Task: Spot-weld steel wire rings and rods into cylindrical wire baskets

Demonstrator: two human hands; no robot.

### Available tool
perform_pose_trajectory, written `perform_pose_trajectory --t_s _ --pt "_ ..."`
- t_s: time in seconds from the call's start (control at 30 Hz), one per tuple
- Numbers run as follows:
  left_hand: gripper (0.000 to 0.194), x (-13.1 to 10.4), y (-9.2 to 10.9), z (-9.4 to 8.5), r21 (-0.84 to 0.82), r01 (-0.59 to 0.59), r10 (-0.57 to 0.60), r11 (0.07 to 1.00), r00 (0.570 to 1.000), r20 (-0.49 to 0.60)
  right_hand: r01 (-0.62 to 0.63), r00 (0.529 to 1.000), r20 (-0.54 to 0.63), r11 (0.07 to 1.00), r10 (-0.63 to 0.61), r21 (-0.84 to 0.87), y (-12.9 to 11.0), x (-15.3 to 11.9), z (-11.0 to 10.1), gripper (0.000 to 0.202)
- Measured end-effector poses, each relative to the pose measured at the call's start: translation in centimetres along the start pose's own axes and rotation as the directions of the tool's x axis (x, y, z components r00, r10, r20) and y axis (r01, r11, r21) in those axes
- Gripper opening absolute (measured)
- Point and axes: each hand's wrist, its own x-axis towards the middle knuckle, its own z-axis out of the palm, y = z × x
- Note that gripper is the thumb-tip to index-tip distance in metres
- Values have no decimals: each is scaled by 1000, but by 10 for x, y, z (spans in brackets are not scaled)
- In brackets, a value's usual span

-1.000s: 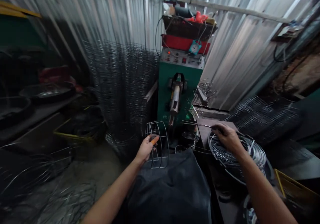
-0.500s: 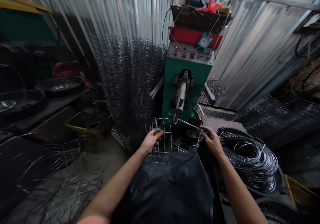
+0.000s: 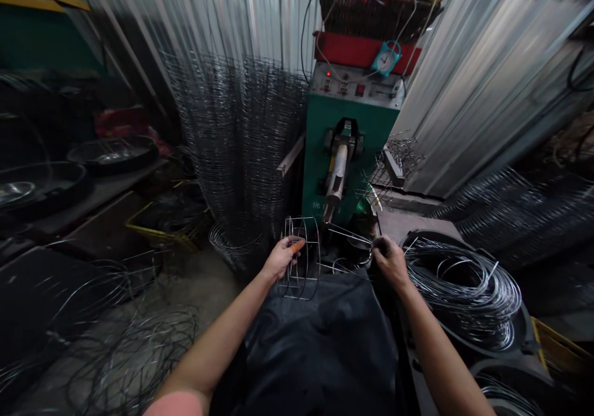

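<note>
My left hand (image 3: 282,259) is closed on a small wire frame (image 3: 318,242) of curved ribs and crossbars, with an orange cover on one digit. My right hand (image 3: 392,262) pinches a thin steel wire piece (image 3: 349,232), which shows as two nearly parallel lines. Its far end reaches the tip of the lower arm (image 3: 338,171) of a green spot welding machine (image 3: 316,137); whether it touches the tip I cannot tell. The wire frame is held just left of and below that tip, over the dark apron (image 3: 320,342) on my lap.
Tall stacks of wire baskets (image 3: 264,131) stand left of the machine. A large coil of cut wire rings (image 3: 482,292) lies in a black tub on the right. Loose wire (image 3: 134,354) covers the floor at left. A yellow crate (image 3: 160,235) stands behind it.
The wire in my right hand has tilted and now shows two lines instead of one; my right fingers have curled tighter. My left hand keeps the wire frame nearly in place. The view has tipped slightly down.
</note>
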Motion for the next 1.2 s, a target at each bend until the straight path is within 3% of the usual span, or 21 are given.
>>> perform_pose_trajectory --t_s 0.27,0.6,1.2 --pt "38 7 0 1 3 17 -17 1000 1000 10 -89 994 77 984 78 155 16 2 10 26" --pt "35 26 4 11 4 56 -56 998 997 60 -1 998 62 979 -11 203 40 14 34 30" --pt "36 48 13 16 -30 116 -114 993 992 57 12 1000 -7 975 -11 220 54 31 44 26"
